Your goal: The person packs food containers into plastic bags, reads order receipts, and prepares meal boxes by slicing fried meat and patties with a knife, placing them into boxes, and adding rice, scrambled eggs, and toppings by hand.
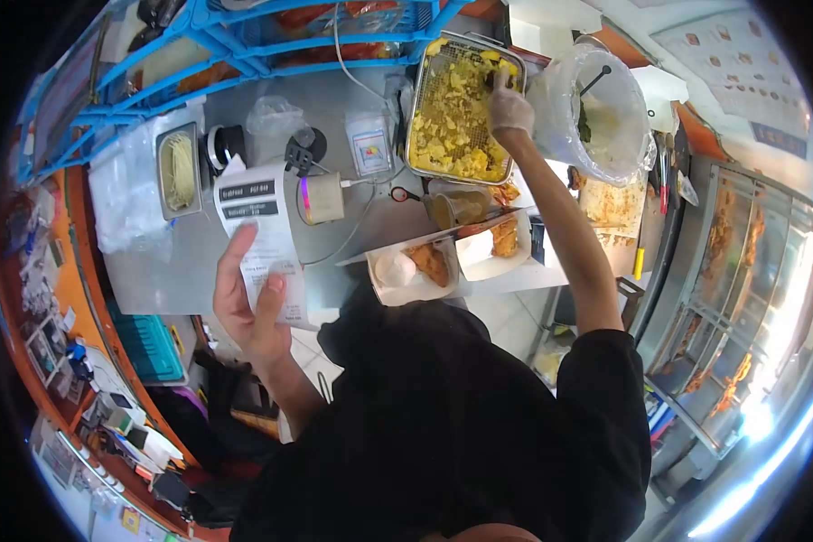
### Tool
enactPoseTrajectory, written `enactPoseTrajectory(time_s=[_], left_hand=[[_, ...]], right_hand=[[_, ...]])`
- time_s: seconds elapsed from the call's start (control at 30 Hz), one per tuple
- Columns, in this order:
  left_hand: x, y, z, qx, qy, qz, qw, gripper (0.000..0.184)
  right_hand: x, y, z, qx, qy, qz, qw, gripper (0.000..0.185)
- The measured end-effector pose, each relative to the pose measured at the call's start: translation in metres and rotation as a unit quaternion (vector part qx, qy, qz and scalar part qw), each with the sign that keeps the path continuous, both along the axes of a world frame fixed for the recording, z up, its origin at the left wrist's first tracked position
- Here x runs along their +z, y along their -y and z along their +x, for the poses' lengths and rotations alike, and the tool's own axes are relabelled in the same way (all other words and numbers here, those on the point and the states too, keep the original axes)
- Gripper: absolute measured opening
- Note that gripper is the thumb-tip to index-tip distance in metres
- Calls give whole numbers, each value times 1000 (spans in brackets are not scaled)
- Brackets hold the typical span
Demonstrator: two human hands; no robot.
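My left hand, bare, grips a long printed receipt between thumb and fingers over the table's front edge. Sheathed in a clear glove, my right hand reaches to the far right part of a metal tray. Yellow, scrambled-egg-like food fills much of that tray. The right fingers are closed around something small and dark, too hidden to name. Nearer me are two open paper boxes: one box holds a white rice mound and a browned meat piece; the other box holds similar meat.
A plastic-lined tub stands right of the tray. Left are a noodle pan, a small white device with a cable, and a blue rack behind. Scissors and a plastic cup lie near the boxes.
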State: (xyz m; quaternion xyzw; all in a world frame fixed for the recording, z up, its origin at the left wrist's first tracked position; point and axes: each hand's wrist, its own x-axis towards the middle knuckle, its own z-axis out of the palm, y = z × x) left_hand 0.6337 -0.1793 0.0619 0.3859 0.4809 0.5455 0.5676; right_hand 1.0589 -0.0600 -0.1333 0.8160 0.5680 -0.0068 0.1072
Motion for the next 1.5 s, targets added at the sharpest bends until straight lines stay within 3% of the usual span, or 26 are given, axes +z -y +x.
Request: enactPoseTrajectory(time_s=[0.1,0.3,0.4,0.5,0.57,0.63,0.7,0.8,0.83,0.93,1.07,1.17,1.27,1.33,1.4,1.43,1.5], left_hand=[[-12,-15,0,-13,-4,9,1000,57],[-20,-18,3,-9,17,5,1000,55],[-20,-15,2,-8,24,5,1000,55],[-17,-12,2,-5,32,6,999,55],[-16,-8,3,1,38,8,999,54],[-15,-7,2,2,41,13,999,54],[-15,-5,1,5,41,14,999,53],[-15,-3,3,0,38,17,999,53],[-15,-3,3,-2,37,18,999,53],[-8,0,7,2,47,16,999,54],[-9,2,6,12,49,16,999,54],[-8,3,6,13,46,19,999,55],[-5,6,2,10,42,33,999,55],[-1,8,0,14,36,37,999,56],[1,11,-4,30,38,33,998,56],[1,12,-5,35,41,31,998,56],[0,14,-7,31,38,34,998,56]], right_hand=[[28,39,2,76,-32,-128,988,65],[48,78,-6,64,-116,-330,935,72],[29,89,13,112,-167,-268,942,89],[38,86,2,91,-151,-254,951,78],[-3,95,30,186,-131,-250,941,71],[-11,94,34,166,-174,-210,948,69],[18,77,13,30,-273,-131,953,75],[38,67,-21,-50,-274,-114,954,83],[35,73,-26,22,-276,-93,956,93],[33,73,-28,84,-200,-186,958,97],[41,68,-35,153,-65,-243,956,64],[24,75,-25,195,-53,-188,961,57],[15,65,-15,161,-91,-148,972,32],[14,55,-12,59,-208,-84,973,26],[29,49,-13,-35,-347,-12,937,26],[24,49,-9,-85,-446,47,890,32],[20,53,8,-189,-627,19,755,30]])
